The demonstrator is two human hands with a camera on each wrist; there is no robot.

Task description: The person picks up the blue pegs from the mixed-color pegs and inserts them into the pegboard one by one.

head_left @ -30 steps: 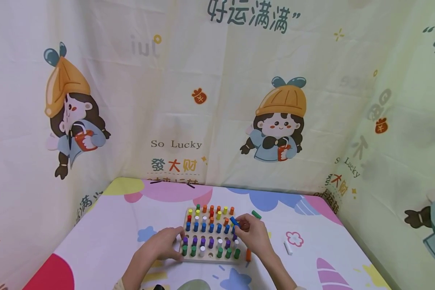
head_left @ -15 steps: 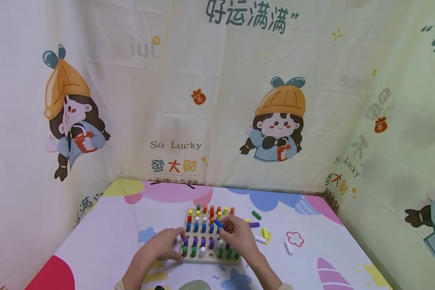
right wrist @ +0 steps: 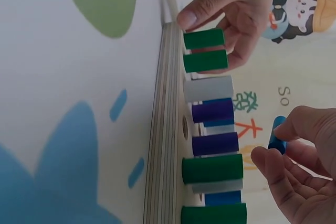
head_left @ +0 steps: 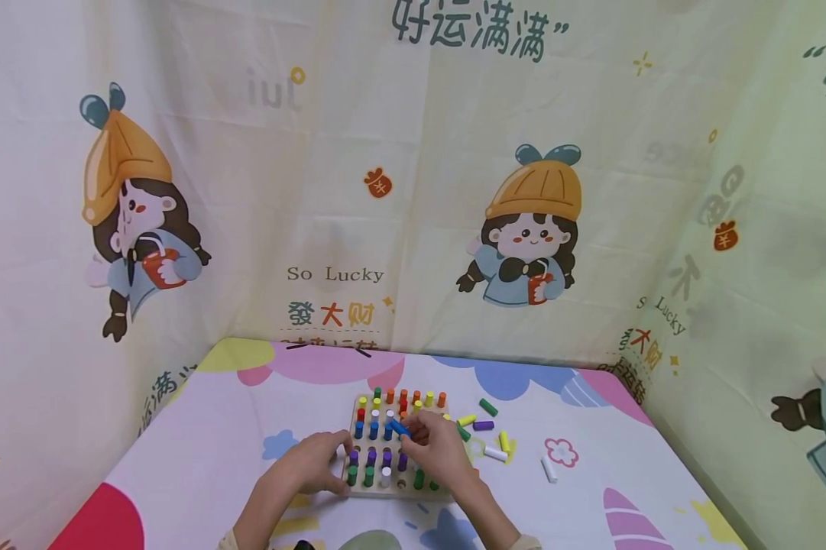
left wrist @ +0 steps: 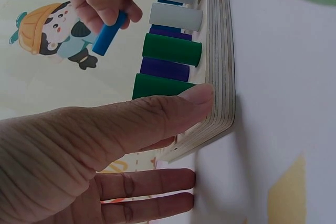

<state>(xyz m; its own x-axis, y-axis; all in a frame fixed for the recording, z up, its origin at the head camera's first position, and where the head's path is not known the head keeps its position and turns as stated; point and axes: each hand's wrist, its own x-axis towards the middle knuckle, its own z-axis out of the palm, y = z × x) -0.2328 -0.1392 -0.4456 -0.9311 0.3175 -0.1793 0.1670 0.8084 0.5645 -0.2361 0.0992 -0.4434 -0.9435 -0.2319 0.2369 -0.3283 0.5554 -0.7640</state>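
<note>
A wooden pegboard (head_left: 400,496) stands on the table with rows of upright coloured pegs. My left hand (head_left: 309,463) holds it by the left side, the thumb (left wrist: 197,94) pressed at the near corner beside a green peg (left wrist: 157,86) and the other fingers along the edge. Over the board, my right hand (head_left: 440,452) pinches a blue peg (head_left: 399,428) between thumb and fingertips, tilted. In the right wrist view this blue peg (right wrist: 277,136) is apart from the standing pegs. The right hand hides several pegs on the board's right side.
Loose pegs lie right of the board: a green peg (head_left: 488,407), a purple peg (head_left: 484,425), a yellow peg (head_left: 504,441), and white pegs (head_left: 495,453) among them. A printed cloth (head_left: 564,397) covers the table, with a printed curtain (head_left: 440,229) behind.
My right hand has moved left across the board with the blue peg, from its right edge to nearer the middle, uncovering the loose pegs on the right. The left hand stays put.
</note>
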